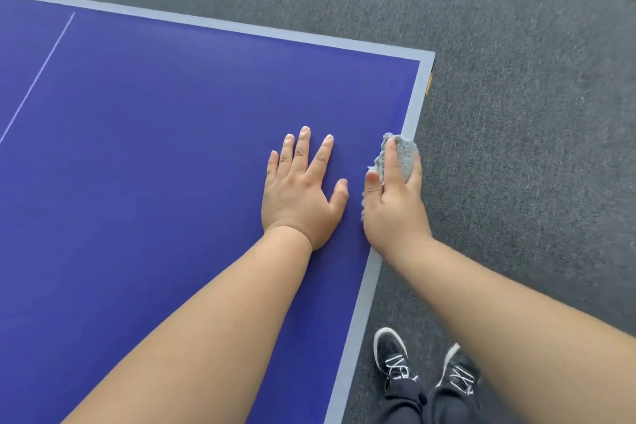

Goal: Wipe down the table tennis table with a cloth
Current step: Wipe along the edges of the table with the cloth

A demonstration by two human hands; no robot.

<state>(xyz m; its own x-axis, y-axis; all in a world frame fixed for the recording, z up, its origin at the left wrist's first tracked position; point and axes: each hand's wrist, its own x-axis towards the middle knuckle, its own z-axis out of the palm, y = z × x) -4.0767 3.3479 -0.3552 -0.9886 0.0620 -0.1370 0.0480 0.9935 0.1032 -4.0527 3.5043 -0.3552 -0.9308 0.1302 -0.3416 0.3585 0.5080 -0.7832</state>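
Observation:
The blue table tennis table [155, 155] fills the left of the head view, with a pale border strip along its far and right edges. My left hand [303, 189] lies flat on the blue top with fingers spread and straight, holding nothing. My right hand [395, 203] is at the table's right edge and presses a grey fluffy cloth [401, 155] onto the border strip. Its fingers lie over the cloth and its thumb is along the cloth's left side. Most of the cloth is hidden under that hand.
Grey carpet [516, 113] surrounds the table. The table's far right corner [428, 57] is just beyond my hands. A thin white centre line [38, 76] crosses the top at the left. My feet in black shoes [392, 354] stand on the carpet beside the right edge.

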